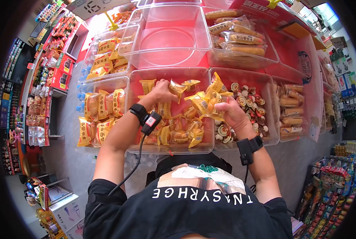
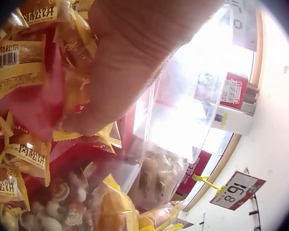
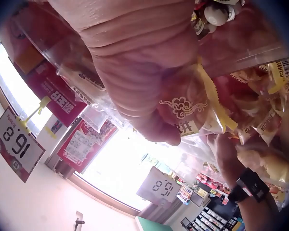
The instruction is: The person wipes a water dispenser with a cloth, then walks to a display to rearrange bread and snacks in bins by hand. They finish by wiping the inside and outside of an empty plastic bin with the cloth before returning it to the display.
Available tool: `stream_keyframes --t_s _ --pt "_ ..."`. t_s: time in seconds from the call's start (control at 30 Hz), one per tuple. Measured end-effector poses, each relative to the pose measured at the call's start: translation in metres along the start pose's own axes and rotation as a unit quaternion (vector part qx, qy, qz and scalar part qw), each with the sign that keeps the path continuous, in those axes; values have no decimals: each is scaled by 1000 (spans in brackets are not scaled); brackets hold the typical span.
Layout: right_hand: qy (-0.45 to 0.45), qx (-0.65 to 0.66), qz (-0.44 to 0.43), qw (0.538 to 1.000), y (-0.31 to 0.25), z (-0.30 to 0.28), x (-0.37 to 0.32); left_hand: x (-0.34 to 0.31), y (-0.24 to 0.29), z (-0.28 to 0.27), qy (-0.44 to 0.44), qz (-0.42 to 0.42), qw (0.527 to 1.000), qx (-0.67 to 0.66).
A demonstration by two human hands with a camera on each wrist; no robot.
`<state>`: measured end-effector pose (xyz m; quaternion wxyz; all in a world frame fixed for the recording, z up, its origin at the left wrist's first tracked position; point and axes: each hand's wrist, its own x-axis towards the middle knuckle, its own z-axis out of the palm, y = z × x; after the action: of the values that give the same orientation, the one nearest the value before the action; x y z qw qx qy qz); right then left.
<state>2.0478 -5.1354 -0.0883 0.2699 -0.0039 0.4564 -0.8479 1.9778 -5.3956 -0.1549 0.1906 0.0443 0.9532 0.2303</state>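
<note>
My left hand [image 1: 162, 92] reaches into the middle clear bin [image 1: 136, 149] and pinches a small yellow-wrapped pastry packet [image 1: 178, 88]. In the left wrist view the thumb [image 2: 106, 108] covers much of that packet. My right hand [image 1: 232, 112] grips several yellow-wrapped pastry packets [image 1: 203, 102] in a bunch, raised over the divide between this bin and the one to its right. Up close, a packet [image 3: 185, 103] with a printed flower pattern shows under the right fingers. More of these packets [image 1: 180, 136] lie loosely on the middle bin's red bottom.
Right of the middle bin, a bin holds small round wrapped sweets [image 1: 249, 101]. Larger bread packets [image 1: 102, 105] fill the left bin. Behind stand a clear bin [image 1: 168, 57] and one with long bread packets [image 1: 241, 38]. Price signs [image 2: 238, 190] stick up from the display.
</note>
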Motion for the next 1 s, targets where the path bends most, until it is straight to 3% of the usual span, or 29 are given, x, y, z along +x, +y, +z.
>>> stream_keyframes --t_s 0.1,0.13,0.23,0.27,0.37,0.8,1.0 --pt "-4 -6 1 1000 -2 2 -2 -3 12 -28 -194 8 980 -40" --pt "-4 -13 2 1000 -1 1 -1 -1 14 -27 -222 26 974 -23" --pt "-4 -25 -3 1000 -1 3 -1 -5 15 -10 -159 120 976 84" --pt "-3 -27 -6 1000 -1 3 -2 -4 17 -6 -215 135 966 57" --pt "-17 -18 6 1000 1 -3 -1 -10 20 10 -213 123 959 140" --pt "-15 -26 -5 1000 5 -7 1 16 5 31 -106 117 987 -29" --pt "-11 -19 -8 1000 4 -2 0 5 34 29 -107 121 985 53"
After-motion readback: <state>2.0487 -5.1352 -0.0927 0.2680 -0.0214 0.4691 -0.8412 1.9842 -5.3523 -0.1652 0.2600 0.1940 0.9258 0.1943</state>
